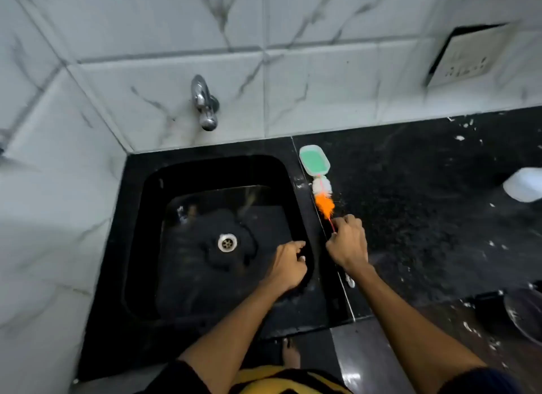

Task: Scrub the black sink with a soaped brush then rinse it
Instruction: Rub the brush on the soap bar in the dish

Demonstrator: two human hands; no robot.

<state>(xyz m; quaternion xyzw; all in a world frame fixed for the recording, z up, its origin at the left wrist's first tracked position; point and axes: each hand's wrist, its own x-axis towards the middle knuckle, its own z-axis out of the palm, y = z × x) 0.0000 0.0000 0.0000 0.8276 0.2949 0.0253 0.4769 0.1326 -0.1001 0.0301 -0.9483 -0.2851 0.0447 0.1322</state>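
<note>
The black sink (152, 247) is set into a black counter, with a steel drain (227, 242) in its floor. A brush (322, 198) with white and orange bristles lies on the counter right of the sink, its head touching a white soap dish (314, 160) of green soap. My right hand (347, 244) grips the brush's thin red handle near the bristles. My left hand (289, 264) hangs over the sink's right rim, fingers curled, holding nothing that I can see.
A chrome tap (205, 103) juts from the marble-tiled wall above the sink. The black counter (425, 217) runs to the right, flecked with white. A white object (525, 184) sits at the far right edge. A wall socket (466, 58) is upper right.
</note>
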